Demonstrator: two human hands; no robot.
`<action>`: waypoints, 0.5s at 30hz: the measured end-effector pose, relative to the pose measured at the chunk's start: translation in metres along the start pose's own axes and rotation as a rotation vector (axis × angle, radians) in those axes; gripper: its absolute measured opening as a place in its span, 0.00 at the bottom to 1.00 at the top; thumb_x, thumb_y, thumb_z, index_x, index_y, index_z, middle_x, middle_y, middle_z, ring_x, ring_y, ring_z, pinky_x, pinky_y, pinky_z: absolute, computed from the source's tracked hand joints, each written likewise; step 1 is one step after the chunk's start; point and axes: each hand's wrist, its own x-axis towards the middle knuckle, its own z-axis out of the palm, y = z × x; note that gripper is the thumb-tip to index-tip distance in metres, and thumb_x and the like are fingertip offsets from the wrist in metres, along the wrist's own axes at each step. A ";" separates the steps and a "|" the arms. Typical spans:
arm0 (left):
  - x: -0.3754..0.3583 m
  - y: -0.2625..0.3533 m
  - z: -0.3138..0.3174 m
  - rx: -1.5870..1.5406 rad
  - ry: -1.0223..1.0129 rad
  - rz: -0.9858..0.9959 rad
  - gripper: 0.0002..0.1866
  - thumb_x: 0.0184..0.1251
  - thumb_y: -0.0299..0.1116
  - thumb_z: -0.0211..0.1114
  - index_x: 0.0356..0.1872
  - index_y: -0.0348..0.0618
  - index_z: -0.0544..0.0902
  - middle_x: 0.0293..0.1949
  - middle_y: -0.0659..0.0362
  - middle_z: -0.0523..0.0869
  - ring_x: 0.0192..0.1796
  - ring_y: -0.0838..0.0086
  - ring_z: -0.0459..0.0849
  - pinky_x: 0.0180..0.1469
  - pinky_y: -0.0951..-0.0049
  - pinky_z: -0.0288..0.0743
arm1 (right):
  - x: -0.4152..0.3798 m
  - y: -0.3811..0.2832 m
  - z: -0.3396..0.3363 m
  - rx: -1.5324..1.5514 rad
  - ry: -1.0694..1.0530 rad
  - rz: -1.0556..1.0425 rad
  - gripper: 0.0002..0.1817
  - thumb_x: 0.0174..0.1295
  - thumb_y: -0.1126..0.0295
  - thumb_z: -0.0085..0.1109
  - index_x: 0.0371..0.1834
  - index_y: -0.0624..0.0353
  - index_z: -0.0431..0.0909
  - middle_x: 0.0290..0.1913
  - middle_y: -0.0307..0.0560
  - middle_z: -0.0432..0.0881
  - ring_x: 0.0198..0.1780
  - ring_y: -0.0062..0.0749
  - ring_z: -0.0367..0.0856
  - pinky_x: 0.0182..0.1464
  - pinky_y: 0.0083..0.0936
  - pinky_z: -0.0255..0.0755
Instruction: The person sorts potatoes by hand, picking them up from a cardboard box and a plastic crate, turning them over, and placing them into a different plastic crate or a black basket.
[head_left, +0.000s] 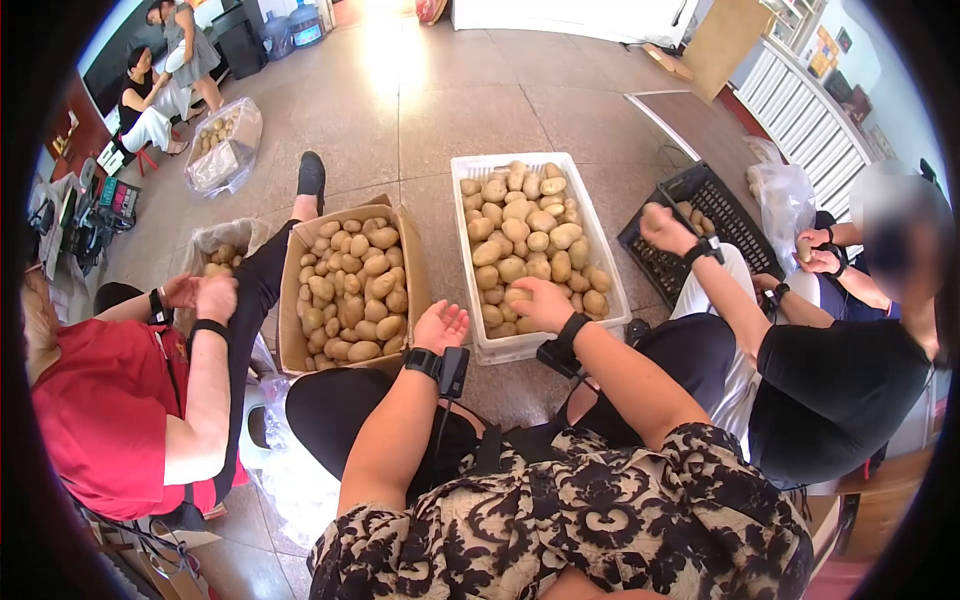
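Note:
My left hand [441,327] is palm up by the right side of a cardboard box [416,262] filled with potatoes [350,285]. Its fingers are loosely spread and nothing lies in the palm. Over the near end of a white plastic crate [607,245], heaped with more potatoes [520,215], is my right hand [545,305]. The fingers of that hand curl onto a potato [516,296] at the crate's near left. Both wrists wear black straps with small devices.
A person in red [110,400] sits at left beside a bag of potatoes [222,262]. At right, a person in black [840,380] reaches over a black crate [745,225] holding potatoes. Another bag of potatoes [222,150] stands farther back, near two people. Tiled floor [480,90] lies beyond.

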 end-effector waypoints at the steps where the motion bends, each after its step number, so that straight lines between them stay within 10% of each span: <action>1: -0.002 0.000 0.002 0.027 -0.020 -0.010 0.17 0.64 0.33 0.56 0.51 0.41 0.66 0.43 0.55 0.70 0.44 0.63 0.72 0.47 0.64 0.74 | 0.004 -0.005 0.007 0.026 0.035 -0.091 0.21 0.48 0.66 0.62 0.47 0.61 0.75 0.43 0.55 0.79 0.47 0.44 0.77 0.50 0.31 0.69; 8: -0.022 0.009 0.016 -0.022 -0.246 -0.009 0.14 0.63 0.34 0.57 0.45 0.41 0.68 0.38 0.56 0.72 0.39 0.67 0.74 0.42 0.66 0.76 | -0.001 -0.069 0.009 0.369 -0.182 -0.101 0.23 0.51 0.67 0.59 0.51 0.63 0.71 0.44 0.52 0.78 0.45 0.38 0.76 0.49 0.26 0.69; 15: 0.038 0.036 -0.032 -0.232 -0.032 0.085 0.03 0.61 0.28 0.55 0.34 0.42 0.73 0.28 0.60 0.75 0.28 0.74 0.73 0.27 0.77 0.77 | 0.003 0.009 0.004 -0.376 0.072 -0.096 0.25 0.45 0.60 0.61 0.49 0.55 0.72 0.51 0.55 0.70 0.54 0.49 0.68 0.55 0.39 0.65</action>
